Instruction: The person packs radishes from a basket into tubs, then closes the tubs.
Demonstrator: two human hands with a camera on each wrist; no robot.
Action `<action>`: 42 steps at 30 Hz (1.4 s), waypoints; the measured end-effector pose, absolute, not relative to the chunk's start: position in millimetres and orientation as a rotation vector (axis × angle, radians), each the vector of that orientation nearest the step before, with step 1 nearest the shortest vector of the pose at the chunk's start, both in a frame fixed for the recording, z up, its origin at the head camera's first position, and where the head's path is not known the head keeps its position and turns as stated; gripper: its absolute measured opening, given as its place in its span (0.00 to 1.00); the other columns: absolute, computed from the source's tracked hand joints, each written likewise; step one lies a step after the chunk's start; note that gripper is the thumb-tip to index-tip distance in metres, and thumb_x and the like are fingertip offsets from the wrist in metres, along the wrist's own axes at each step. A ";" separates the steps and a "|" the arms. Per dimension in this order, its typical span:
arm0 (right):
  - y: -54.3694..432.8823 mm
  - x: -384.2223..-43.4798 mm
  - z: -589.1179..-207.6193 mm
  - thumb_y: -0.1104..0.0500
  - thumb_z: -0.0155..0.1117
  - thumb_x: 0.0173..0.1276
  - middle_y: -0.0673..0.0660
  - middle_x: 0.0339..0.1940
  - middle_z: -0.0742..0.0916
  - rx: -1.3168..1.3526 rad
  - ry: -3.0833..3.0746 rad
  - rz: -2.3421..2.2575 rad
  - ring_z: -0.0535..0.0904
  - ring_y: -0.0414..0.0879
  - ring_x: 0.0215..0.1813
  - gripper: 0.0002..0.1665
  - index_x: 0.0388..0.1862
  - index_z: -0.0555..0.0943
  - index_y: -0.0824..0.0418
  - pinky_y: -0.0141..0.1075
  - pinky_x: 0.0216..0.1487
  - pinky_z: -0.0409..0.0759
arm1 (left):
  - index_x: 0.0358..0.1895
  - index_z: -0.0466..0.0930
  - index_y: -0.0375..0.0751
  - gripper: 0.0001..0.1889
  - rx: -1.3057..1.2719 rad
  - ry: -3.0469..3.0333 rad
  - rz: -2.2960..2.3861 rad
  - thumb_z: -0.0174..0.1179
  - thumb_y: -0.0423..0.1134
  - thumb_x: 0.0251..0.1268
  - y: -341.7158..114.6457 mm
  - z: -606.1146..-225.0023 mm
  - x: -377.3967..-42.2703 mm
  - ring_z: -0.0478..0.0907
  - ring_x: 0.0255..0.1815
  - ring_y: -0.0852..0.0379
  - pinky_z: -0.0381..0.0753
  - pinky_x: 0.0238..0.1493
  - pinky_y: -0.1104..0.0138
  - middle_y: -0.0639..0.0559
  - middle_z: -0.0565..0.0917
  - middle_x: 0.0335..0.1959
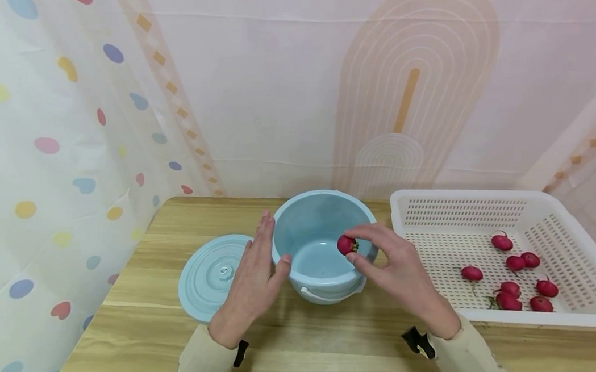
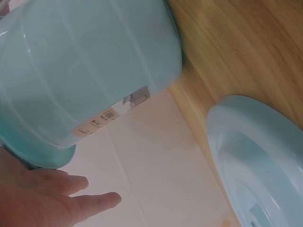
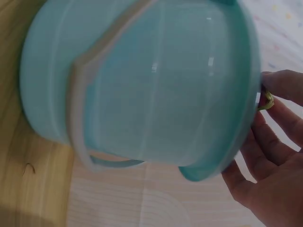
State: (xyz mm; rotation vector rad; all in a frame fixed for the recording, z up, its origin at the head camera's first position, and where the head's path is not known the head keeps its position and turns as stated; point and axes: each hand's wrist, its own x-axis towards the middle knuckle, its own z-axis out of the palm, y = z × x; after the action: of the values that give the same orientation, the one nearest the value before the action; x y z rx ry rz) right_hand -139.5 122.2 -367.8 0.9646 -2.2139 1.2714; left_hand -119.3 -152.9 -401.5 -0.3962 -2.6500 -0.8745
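A light blue bucket [image 1: 321, 233] stands upright on the wooden table, its white handle hanging down at the front. My right hand [image 1: 400, 266] pinches a red radish [image 1: 346, 245] between thumb and fingers over the bucket's right side. In the right wrist view the bucket's rim hides most of that radish, leaving its green stub [image 3: 267, 101] showing. My left hand [image 1: 258, 274] is at the bucket's left rim with fingers extended; whether it touches the rim I cannot tell. The round blue lid [image 1: 205, 277] lies on the table, partly behind that hand.
On the right, a white perforated basket [image 1: 439, 313] holds several radishes [image 1: 508, 301]. A patterned cloth [image 1: 283, 94] hangs behind the table [image 1: 147, 313] and along its left side. A label [image 2: 111, 113] is stuck to the bucket's side.
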 end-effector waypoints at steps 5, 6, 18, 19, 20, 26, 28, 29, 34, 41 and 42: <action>120.1 -138.7 -371.4 0.65 0.80 0.59 0.52 0.53 0.88 0.952 -2.253 1.140 0.83 0.47 0.57 0.22 0.53 0.87 0.57 0.29 0.59 0.79 | 0.84 0.46 0.35 0.39 -0.401 -2.643 -0.879 0.49 0.48 0.78 -151.0 -401.8 -119.1 0.48 0.85 0.46 0.58 0.73 0.33 0.47 0.47 0.86; 119.8 -138.5 -371.2 0.64 0.80 0.59 0.51 0.53 0.88 0.946 -2.269 1.122 0.83 0.47 0.57 0.22 0.53 0.87 0.57 0.32 0.57 0.80 | 0.84 0.46 0.36 0.39 -0.400 -2.644 -0.880 0.49 0.48 0.78 -150.7 -401.7 -118.8 0.49 0.85 0.46 0.58 0.73 0.33 0.47 0.47 0.86; 124.0 -132.9 -361.3 0.54 0.74 0.68 0.54 0.70 0.82 0.854 -2.521 1.141 0.70 0.55 0.77 0.28 0.66 0.83 0.59 0.61 0.73 0.67 | 0.83 0.46 0.33 0.39 -0.413 -2.608 -0.884 0.49 0.47 0.78 -149.8 -403.3 -118.7 0.53 0.83 0.43 0.57 0.73 0.32 0.41 0.50 0.85; 125.3 -131.7 -360.6 0.53 0.73 0.70 0.53 0.71 0.81 0.845 -2.534 1.148 0.68 0.55 0.78 0.28 0.67 0.82 0.58 0.62 0.74 0.64 | 0.83 0.46 0.33 0.39 -0.415 -2.605 -0.884 0.49 0.47 0.78 -149.8 -403.5 -118.6 0.53 0.83 0.42 0.57 0.73 0.32 0.41 0.50 0.85; 126.9 -130.5 -360.0 0.53 0.72 0.71 0.51 0.72 0.80 0.835 -2.548 1.156 0.67 0.54 0.79 0.28 0.68 0.81 0.58 0.63 0.75 0.62 | 0.83 0.46 0.33 0.39 -0.417 -2.601 -0.884 0.49 0.47 0.78 -149.8 -403.8 -118.7 0.53 0.83 0.42 0.57 0.73 0.31 0.40 0.50 0.85; 141.4 -121.3 -358.0 0.49 0.67 0.75 0.46 0.76 0.75 0.801 -2.588 1.129 0.63 0.50 0.81 0.29 0.72 0.79 0.53 0.62 0.75 0.62 | 0.83 0.46 0.34 0.39 -0.417 -2.608 -0.884 0.47 0.50 0.79 -149.4 -402.5 -118.0 0.51 0.84 0.44 0.57 0.73 0.32 0.43 0.49 0.85; 148.2 -118.2 -358.2 0.50 0.67 0.75 0.46 0.76 0.75 0.790 -2.586 1.111 0.63 0.50 0.81 0.28 0.72 0.79 0.53 0.62 0.74 0.63 | 0.83 0.46 0.34 0.39 -0.418 -2.611 -0.887 0.48 0.49 0.78 -149.4 -401.8 -117.4 0.51 0.84 0.44 0.57 0.73 0.32 0.44 0.49 0.85; 151.8 -116.7 -358.3 0.50 0.67 0.75 0.46 0.76 0.76 0.784 -2.579 1.100 0.64 0.51 0.81 0.28 0.71 0.79 0.53 0.63 0.74 0.64 | 0.83 0.46 0.34 0.39 -0.417 -2.615 -0.888 0.48 0.49 0.78 -149.5 -401.6 -117.2 0.51 0.84 0.44 0.56 0.73 0.32 0.44 0.49 0.85; 172.3 -109.4 -360.3 0.55 0.68 0.74 0.49 0.75 0.77 0.759 -2.544 1.038 0.68 0.50 0.78 0.26 0.70 0.80 0.53 0.50 0.75 0.67 | 0.83 0.47 0.34 0.39 -0.416 -2.617 -0.886 0.48 0.48 0.79 -150.2 -400.5 -116.2 0.53 0.83 0.43 0.57 0.73 0.32 0.43 0.49 0.85; 200.4 -97.9 -360.6 0.62 0.71 0.69 0.48 0.71 0.81 0.695 -2.466 1.018 0.73 0.42 0.74 0.29 0.69 0.82 0.50 0.20 0.71 0.59 | 0.83 0.47 0.33 0.39 -0.424 -2.605 -0.885 0.47 0.51 0.79 -152.0 -402.1 -117.7 0.52 0.83 0.43 0.57 0.73 0.32 0.40 0.50 0.85; 204.3 -96.9 -360.8 0.63 0.72 0.68 0.49 0.71 0.81 0.685 -2.456 1.019 0.72 0.38 0.74 0.29 0.69 0.82 0.50 0.20 0.70 0.60 | 0.83 0.47 0.34 0.39 -0.424 -2.607 -0.885 0.46 0.51 0.80 -152.1 -401.8 -117.7 0.52 0.83 0.43 0.57 0.73 0.32 0.41 0.50 0.85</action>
State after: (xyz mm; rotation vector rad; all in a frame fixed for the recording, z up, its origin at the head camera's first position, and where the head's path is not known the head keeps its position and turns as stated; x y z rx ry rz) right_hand -96.9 204.3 -360.8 0.6847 -2.4561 1.0185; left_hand -117.7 -152.1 -401.8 -0.4236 -2.6072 -0.8849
